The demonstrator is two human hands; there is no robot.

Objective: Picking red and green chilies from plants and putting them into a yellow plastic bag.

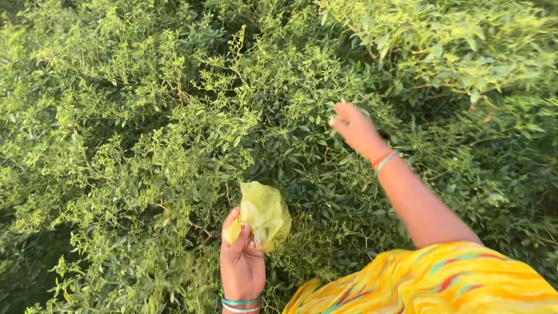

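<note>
Left hand (pixel 241 264) fingers clamp yellow bag (pixel 264 214); right hand (pixel 356 128) fingers pinched shut among bush leaves (pixel 174 128).

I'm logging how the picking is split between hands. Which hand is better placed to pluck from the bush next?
Probably the right hand: it reaches into the green bush and looks free, while the left hand grips a yellow-green plastic bag.

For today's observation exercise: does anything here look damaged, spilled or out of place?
Nothing stands out. The left hand grips a crumpled yellow-green plastic bag; the right hand reaches into the green bushes.
</note>
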